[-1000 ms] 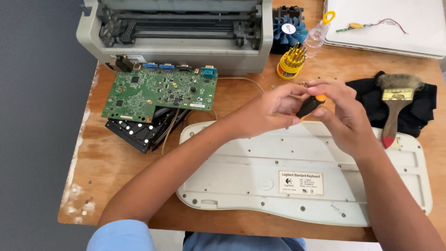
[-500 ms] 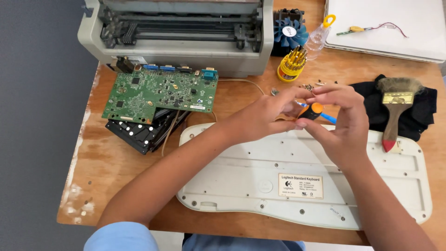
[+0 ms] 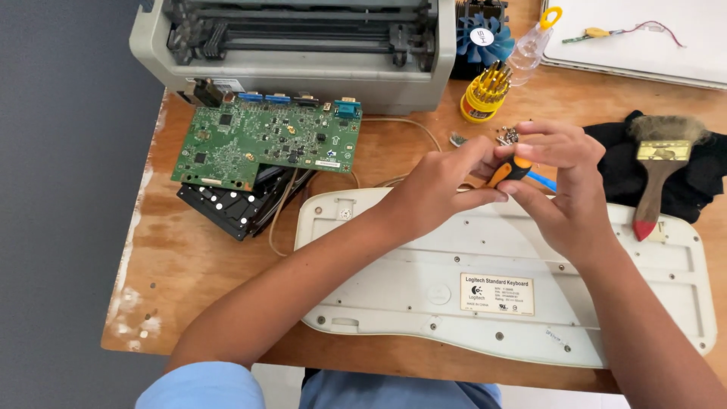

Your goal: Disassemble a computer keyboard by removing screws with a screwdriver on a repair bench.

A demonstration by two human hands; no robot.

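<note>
Both hands are held together above the upturned keyboard (image 3: 485, 303), which lies face down on the table (image 3: 189, 265) with its screw holes showing. An orange-and-black screwdriver (image 3: 509, 170) is pinched between them: the left hand (image 3: 435, 193) is closed on its near end with thumb and forefinger, and the right hand (image 3: 564, 182) is curled round the handle from the far side, with a blue part showing just beyond the fingers. Whether a bit is being seated or pulled cannot be told, since the tip is hidden by the left fingers. Loose screws (image 3: 507, 136) are seen in a small heap just behind the hands, beside a yellow bit holder (image 3: 485, 95). A green circuit board (image 3: 265, 144) rests on a black part (image 3: 227, 204) at the left, in front of a grey printer (image 3: 303, 45); a brush (image 3: 659, 174) lies on a black cloth (image 3: 697, 167) at the right. Trouble is judged most likely from the small parts: a bit could be dropped if the pinch slackens, and it might be lost among the screws or roll off the table. The heap could also be scattered by a knuckle, being so near. If the bit is left half seated, a screw head could be stripped once force is applied.
</note>
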